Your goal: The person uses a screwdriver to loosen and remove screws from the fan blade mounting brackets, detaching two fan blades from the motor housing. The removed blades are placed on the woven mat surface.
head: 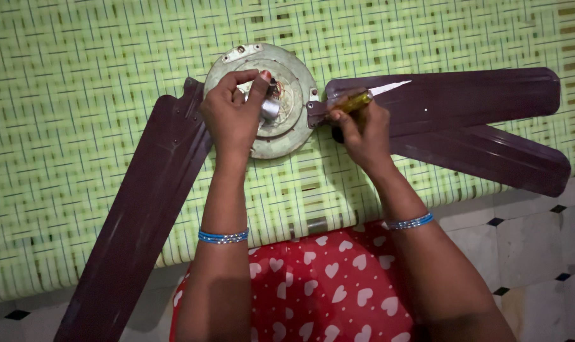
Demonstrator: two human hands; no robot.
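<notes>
I sit in front of a ceiling fan (262, 101) that lies on a green woven mat (78, 95). My left hand (233, 117) grips the short metal shaft (270, 107) in the middle of the fan's round motor, fingers closed around it. My right hand (363, 130) is clenched on a screwdriver with yellow handle (350, 103), and its tip meets the bracket of the right blade (452, 95), just beside the motor. All three blades seem attached for now, so I judge the screw work is at an early stage.
</notes>
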